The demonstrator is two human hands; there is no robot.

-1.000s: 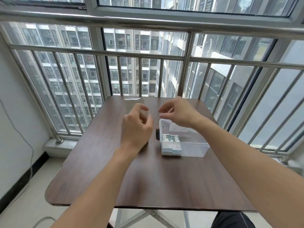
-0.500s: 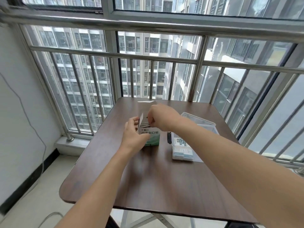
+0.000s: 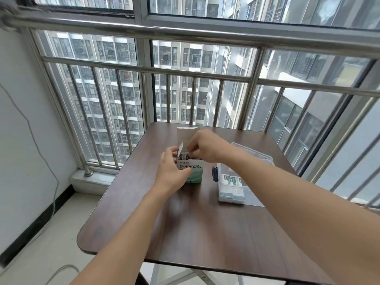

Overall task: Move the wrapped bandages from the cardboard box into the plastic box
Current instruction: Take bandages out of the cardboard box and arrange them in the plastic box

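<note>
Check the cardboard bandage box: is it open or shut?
Open. The cardboard box stands upright on the table, top flap raised; the left hand grips it while the right hand reaches into the opening.

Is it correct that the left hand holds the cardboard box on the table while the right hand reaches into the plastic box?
Not quite. In the head view the right hand reaches into the open top of the cardboard box, not the plastic box. The left hand does hold the cardboard box on the table.
</note>
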